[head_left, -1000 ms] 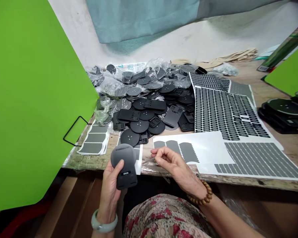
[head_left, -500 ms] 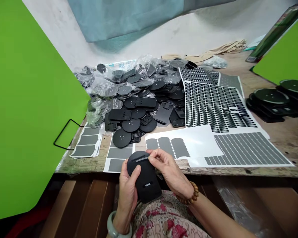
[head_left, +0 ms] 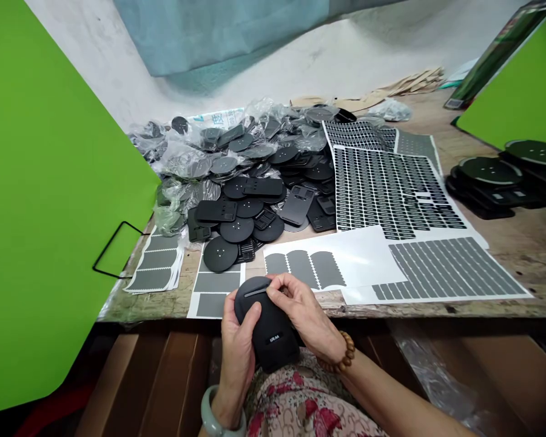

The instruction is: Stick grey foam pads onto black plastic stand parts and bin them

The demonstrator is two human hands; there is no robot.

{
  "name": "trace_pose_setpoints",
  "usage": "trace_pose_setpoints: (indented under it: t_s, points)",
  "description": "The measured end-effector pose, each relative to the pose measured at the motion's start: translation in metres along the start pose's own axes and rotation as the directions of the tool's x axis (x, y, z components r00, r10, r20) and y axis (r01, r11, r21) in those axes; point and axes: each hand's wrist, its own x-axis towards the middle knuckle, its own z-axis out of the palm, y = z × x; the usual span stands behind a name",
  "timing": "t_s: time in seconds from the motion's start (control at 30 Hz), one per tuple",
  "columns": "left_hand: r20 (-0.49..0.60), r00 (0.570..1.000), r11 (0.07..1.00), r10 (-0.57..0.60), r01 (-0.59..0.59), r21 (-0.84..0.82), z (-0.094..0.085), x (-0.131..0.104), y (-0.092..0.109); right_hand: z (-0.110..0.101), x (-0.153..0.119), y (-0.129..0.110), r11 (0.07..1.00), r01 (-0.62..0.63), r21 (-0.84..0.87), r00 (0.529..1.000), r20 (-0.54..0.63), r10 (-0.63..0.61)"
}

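Observation:
A black folding stand [head_left: 273, 318] with a rounded end and a small white-lettered label lies tilted over my lap, just off the table's front edge. My left hand [head_left: 239, 340] is wrapped round its left side, thumb on top. A narrow grey adhesive strip [head_left: 256, 292] lies across the rounded end. My right hand [head_left: 303, 312] pinches the right end of that strip, thumb and forefinger together, with its other fingers behind the stand. Beyond my hands is a sticker sheet with wavy grey pads [head_left: 303, 269]. Another grey pad sheet [head_left: 217, 282] lies to the left.
Black stand parts [head_left: 236, 229], several in plastic bags, heap up behind my hands. Printed label sheets [head_left: 391, 188] and a grey strip sheet [head_left: 455, 273] lie to the right. Finished-looking stands [head_left: 491, 176] stack at far right. A green panel [head_left: 50, 212] borders the left.
My right fingers have shifted slightly left along the grey strip. Both hands still hold the stand, and the whole view has moved a little.

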Motion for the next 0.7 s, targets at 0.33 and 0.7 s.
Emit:
trace_pose_setpoints:
  t_s: [0.33,0.7]
  points:
    - [0.008,1.0,1.0,0.001,0.0,-0.009,0.0007,-0.0001,0.0011,0.0008,-0.0002,0.0008,1.0,0.012,0.0,1.0,0.001,-0.012]
    - [0.021,1.0,1.0,0.012,-0.012,-0.016,0.0012,0.0002,0.0018,0.0004,-0.0004,-0.0005,1.0,-0.006,0.016,1.0,0.006,0.006]
